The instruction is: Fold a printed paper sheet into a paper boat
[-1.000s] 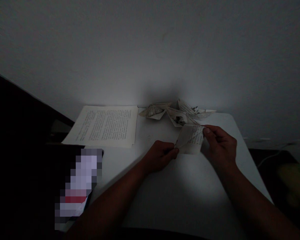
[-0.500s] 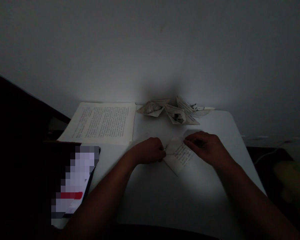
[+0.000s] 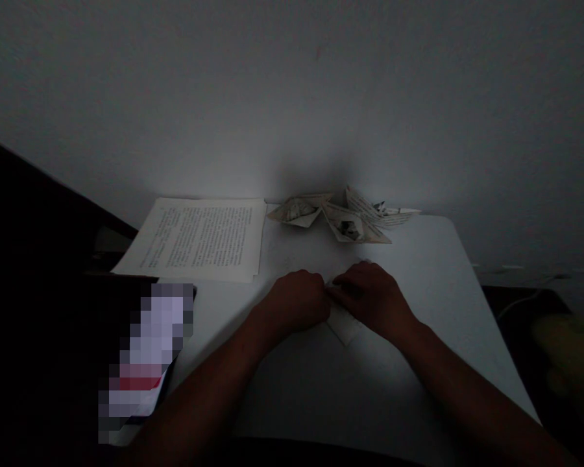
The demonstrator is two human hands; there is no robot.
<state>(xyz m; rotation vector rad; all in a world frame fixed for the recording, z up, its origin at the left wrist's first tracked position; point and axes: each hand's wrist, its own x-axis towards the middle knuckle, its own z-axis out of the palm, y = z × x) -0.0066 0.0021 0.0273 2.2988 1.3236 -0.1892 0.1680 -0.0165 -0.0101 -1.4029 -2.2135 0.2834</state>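
Observation:
A folded piece of printed paper (image 3: 343, 326) lies on the white table in front of me, mostly covered by my hands; its lower corner shows between them. My left hand (image 3: 299, 301) is closed at the paper's left side, fingers curled over the edge. Close against it, my right hand (image 3: 372, 295) pinches the upper part of the paper, thumb and fingertips near my left knuckles. Just beyond them stand folded paper boats: one on the left (image 3: 296, 213), one in the middle (image 3: 353, 228) and one at the back right (image 3: 365, 204).
A stack of printed sheets (image 3: 204, 240) lies at the table's back left. A lit phone (image 3: 150, 353), its screen blurred out, is by my left forearm. The wall (image 3: 292, 97) rises behind the white table (image 3: 428, 279). A pale cable (image 3: 525, 295) runs at the right.
My right hand has moved left across the paper until it meets my left hand. The paper's printed right part is now covered. My left hand has shifted slightly right.

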